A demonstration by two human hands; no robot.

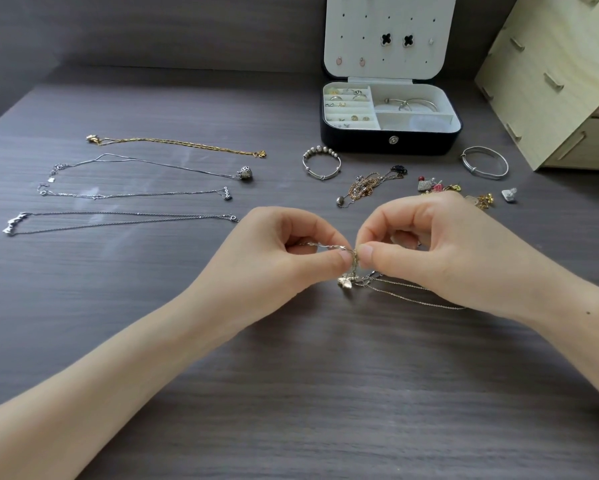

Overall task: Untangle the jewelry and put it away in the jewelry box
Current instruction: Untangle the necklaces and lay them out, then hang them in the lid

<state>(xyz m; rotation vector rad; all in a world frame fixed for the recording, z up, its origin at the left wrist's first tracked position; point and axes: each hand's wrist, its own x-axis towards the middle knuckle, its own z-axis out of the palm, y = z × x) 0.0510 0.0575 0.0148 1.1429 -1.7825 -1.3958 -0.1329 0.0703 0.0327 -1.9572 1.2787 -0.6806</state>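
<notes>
Though tangled, chain [328,247] crosswise: left hand [280,251], right hand [443,251].

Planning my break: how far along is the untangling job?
Done: four necklaces lie straightened at left; rings sit in the jewelry box. In hand: left hand and right hand pinch a knotted chain. Left: another tangle, two bracelets, small charms, all unboxed.

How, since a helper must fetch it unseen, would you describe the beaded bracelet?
Find the open black jewelry box at the far side of the table. By its front left corner lies a silver bracelet. Unlike the plain bangle by the right corner, it carries a row of round beads.
</notes>
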